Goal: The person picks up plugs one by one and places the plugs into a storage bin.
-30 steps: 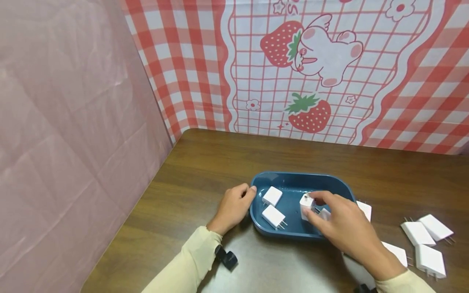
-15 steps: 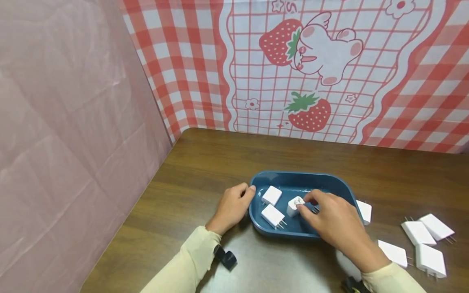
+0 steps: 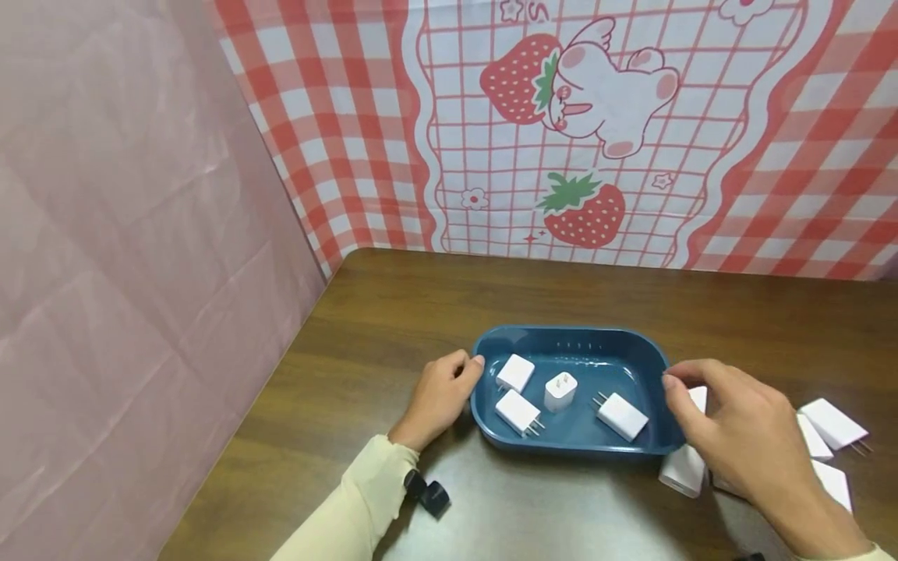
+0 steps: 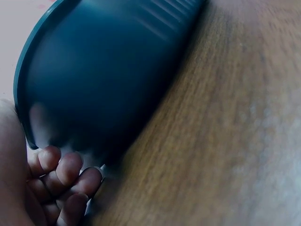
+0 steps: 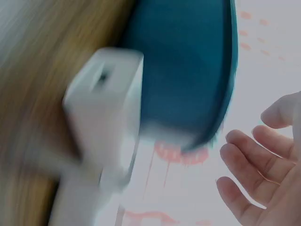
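Note:
A dark blue tray (image 3: 596,343) holds several white charger plugs. One charger plug (image 3: 560,393) stands upright in its middle with prongs up, two lie to its left, and another (image 3: 622,417) lies to its right. At the tray's left end my left hand (image 3: 436,396) holds the rim, thumb on top and fingers curled against the outer wall (image 4: 94,70). My right hand (image 3: 747,436) hovers by the tray's right end, holding nothing, its fingers (image 5: 251,157) loosely bent and apart. Beneath it, a charger plug (image 5: 106,99) with a port shows in the right wrist view.
More white charger plugs lie on the wooden table (image 3: 393,312) right of the tray, some partly behind my right hand, including one at the far right (image 3: 833,425). A red-checked strawberry cloth (image 3: 589,156) hangs behind; a pink cloth (image 3: 140,273) hangs at the left.
My right hand has set a charger plug upright in the tray, let go and moved right, past the tray's end. The left hand has kept its place at the rim.

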A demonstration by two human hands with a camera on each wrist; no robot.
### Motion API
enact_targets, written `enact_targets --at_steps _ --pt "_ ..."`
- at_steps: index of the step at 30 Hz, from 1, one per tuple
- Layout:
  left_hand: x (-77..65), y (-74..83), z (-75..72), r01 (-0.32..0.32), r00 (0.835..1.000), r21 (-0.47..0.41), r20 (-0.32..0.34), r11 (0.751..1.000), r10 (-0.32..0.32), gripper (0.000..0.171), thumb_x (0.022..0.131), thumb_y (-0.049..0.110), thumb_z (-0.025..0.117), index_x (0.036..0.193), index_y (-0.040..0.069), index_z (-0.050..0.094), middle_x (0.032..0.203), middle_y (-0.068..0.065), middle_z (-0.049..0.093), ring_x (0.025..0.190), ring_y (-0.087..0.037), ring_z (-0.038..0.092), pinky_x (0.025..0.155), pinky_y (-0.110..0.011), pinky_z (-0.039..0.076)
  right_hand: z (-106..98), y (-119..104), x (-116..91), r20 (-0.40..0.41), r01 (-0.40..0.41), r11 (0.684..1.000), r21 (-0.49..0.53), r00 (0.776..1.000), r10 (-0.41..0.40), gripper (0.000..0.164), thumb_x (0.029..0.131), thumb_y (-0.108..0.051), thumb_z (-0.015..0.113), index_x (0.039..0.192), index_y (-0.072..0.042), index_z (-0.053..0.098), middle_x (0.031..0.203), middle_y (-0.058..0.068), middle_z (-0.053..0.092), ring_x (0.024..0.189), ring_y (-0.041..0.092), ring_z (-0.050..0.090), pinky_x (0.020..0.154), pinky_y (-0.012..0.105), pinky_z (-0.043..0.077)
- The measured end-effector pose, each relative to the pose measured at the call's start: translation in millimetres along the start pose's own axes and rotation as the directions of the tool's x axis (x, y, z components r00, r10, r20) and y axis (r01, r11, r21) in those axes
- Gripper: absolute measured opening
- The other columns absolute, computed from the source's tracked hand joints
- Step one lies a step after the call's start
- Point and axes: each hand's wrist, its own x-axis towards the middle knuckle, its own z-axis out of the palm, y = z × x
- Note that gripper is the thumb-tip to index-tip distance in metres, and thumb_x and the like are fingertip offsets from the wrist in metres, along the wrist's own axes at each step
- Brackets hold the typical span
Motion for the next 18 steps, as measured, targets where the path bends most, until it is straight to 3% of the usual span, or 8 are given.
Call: enact_targets --at_steps 4,6,8,10,11,14,16,18 --pt "-0.8 -0.4 -0.9 -0.002 1.0 -0.004 -0.022 1.0 0.002 0.042 0.1 0.042 0.054 0.068 0.016 0.051 0.059 0.003 0.047 0.059 -0.016 0.051 0.055 -0.031 0.039 -17 31 -7 -0.007 -0.069 0.997 -0.034 0.998 0.069 0.017 0.085 -0.019 0.073 0.098 -0.007 0.071 0.085 0.013 0.072 0.057 0.015 0.054 0.053 0.027 0.036" --pt "-0.8 -0.4 -1.0 -0.004 1.0 0.0 -0.031 1.0 0.004 0.042 0.1 0.042 0.054 0.067 0.016 0.051 0.059 0.003 0.046 0.059 -0.015 0.051 0.055 -0.031 0.039 -22 44 -11 0.023 -0.115 0.991 -0.064 0.993 0.117 0.02 0.087 -0.021 0.071 0.098 -0.005 0.07 0.087 0.017 0.072 0.056 0.019 0.056 0.055 0.034 0.041" --pt "-0.7 -0.2 -0.2 -0.009 0.999 0.009 -0.036 1.0 0.009 0.042 0.1 0.042 0.054 0.067 0.016 0.051 0.059 0.003 0.046 0.059 -0.015 0.051 0.055 -0.032 0.039 -25 57 -17 0.048 -0.148 0.985 -0.087 0.987 0.152 0.022 0.088 -0.022 0.07 0.1 -0.003 0.069 0.092 0.022 0.071 0.064 0.034 0.062 0.06 0.048 0.045" --pt "-0.6 0.1 0.8 -0.011 0.999 0.016 -0.032 1.0 0.011 0.042 0.1 0.043 0.054 0.067 0.016 0.05 0.059 0.003 0.046 0.059 -0.015 0.051 0.055 -0.031 0.039 -25 68 -23 0.053 -0.157 0.982 -0.11 0.985 0.163 0.023 0.088 -0.021 0.069 0.099 0.0 0.068 0.094 0.026 0.07 0.064 0.039 0.062 0.061 0.051 0.047" --pt "-0.6 0.4 1.3 -0.011 1.0 0.021 -0.028 1.0 0.012 0.042 0.1 0.043 0.055 0.067 0.017 0.051 0.059 0.003 0.046 0.06 -0.015 0.051 0.056 -0.031 0.039 -26 73 -25 0.052 -0.153 0.981 -0.118 0.986 0.16 0.023 0.088 -0.02 0.068 0.098 0.001 0.068 0.095 0.027 0.069 0.061 0.037 0.061 0.06 0.051 0.047" --pt "-1.0 0.9 1.9 -0.014 1.0 0.027 -0.01 1.0 0.015 0.042 0.098 0.044 0.057 0.067 0.017 0.051 0.06 0.003 0.047 0.061 -0.015 0.051 0.056 -0.031 0.038 -26 90 -29 -0.003 -0.085 0.989 -0.123 0.996 0.085 0.022 0.087 -0.015 0.065 0.094 0.006 0.066 0.09 0.031 0.067 0.048 0.028 0.053 0.046 0.034 0.043" --pt "-1.5 1.6 1.3 -0.021 1.0 0.029 0.003 0.999 0.021 0.041 0.097 0.043 0.059 0.067 0.017 0.051 0.06 0.004 0.046 0.061 -0.014 0.05 0.056 -0.03 0.037 -27 102 -30 -0.04 -0.07 0.992 -0.109 0.997 0.066 0.022 0.087 -0.013 0.063 0.094 0.008 0.065 0.092 0.036 0.065 0.051 0.032 0.052 0.05 0.035 0.044" --pt "-1.9 2.1 0.9 -0.03 0.999 0.029 0.013 0.999 0.03 0.041 0.096 0.042 0.06 0.066 0.016 0.051 0.059 0.005 0.045 0.06 -0.014 0.049 0.055 -0.029 0.036 -24 115 -30 -0.091 -0.075 0.995 -0.073 0.994 0.068 0.024 0.086 -0.01 0.06 0.097 0.012 0.063 0.097 0.041 0.061 0.069 0.049 0.057 0.069 0.048 0.048"
